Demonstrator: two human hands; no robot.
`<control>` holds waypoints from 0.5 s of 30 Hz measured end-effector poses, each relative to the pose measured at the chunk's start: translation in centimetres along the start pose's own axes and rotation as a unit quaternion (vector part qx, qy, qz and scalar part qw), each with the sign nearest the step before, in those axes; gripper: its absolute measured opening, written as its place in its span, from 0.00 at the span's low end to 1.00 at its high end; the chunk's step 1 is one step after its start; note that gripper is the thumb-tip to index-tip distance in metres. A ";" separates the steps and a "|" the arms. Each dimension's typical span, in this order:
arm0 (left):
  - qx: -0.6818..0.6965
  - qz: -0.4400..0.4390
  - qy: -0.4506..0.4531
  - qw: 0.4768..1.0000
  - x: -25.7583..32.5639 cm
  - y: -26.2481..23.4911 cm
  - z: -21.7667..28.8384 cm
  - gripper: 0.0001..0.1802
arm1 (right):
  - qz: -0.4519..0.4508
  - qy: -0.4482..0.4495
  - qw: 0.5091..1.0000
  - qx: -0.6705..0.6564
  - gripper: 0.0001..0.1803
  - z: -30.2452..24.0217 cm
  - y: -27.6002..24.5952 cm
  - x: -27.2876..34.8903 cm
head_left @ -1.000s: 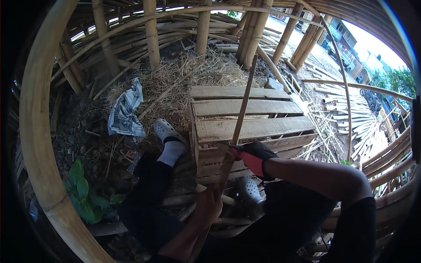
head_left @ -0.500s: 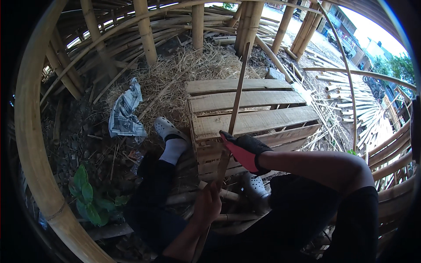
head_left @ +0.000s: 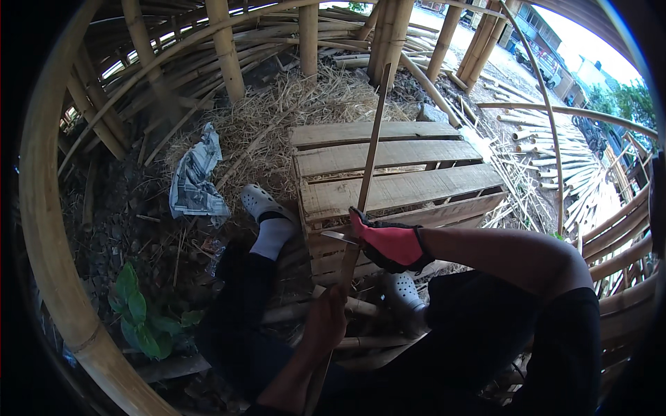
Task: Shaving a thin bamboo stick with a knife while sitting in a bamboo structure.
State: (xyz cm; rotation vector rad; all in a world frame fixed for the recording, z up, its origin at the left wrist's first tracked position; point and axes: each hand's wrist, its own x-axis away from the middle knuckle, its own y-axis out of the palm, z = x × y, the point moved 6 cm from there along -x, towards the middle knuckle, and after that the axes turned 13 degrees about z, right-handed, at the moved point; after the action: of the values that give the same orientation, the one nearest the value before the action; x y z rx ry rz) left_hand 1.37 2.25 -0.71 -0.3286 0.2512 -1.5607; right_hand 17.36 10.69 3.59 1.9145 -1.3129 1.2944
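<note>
A long, thin bamboo strip (head_left: 375, 139) slants from my lap up over the slatted wooden crate (head_left: 402, 156). My bare left hand (head_left: 325, 320) is closed around its lower part, just above my lap. Higher up, my right hand (head_left: 392, 244), in a red and black glove, is closed at the strip's right side. A short, pale knife blade (head_left: 339, 237) juts out to the left across the strip from that glove. The knife's handle is hidden in the fingers.
Crumpled newspaper (head_left: 198, 177) lies left of my shoe (head_left: 262, 202). A thick bent bamboo pole (head_left: 52, 256) arches along the left, near a leafy plant (head_left: 135, 305). Bamboo posts (head_left: 309, 41) and straw (head_left: 277, 104) stand and lie behind the crate. Cut bamboo pieces (head_left: 548, 149) spread at right.
My right hand has turned at the wrist and shifted slightly right, so the blade now shows across the strip. My left hand stays on the strip, nearly in the same place.
</note>
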 end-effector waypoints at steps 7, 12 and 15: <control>0.048 -0.020 0.107 0.993 -0.3 1.1 -2.4 0.31 | -0.053 -0.045 0.994 0.080 0.35 0.1 0.3 -0.7; 0.315 -0.137 -0.263 0.902 0.8 2.0 -1.2 0.22 | -0.077 -0.083 0.980 0.164 0.29 -0.9 -1.3 -0.3; 0.361 -0.174 -0.336 0.852 0.4 2.8 -1.6 0.23 | -0.198 -0.713 0.644 0.195 0.25 -3.5 -0.6 4.4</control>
State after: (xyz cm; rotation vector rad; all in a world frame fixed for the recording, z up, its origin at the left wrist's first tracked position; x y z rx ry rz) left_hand 3.38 1.71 -3.15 -0.3061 -0.9781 -1.6662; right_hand 16.76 11.76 9.07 3.4427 -0.9237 -0.5490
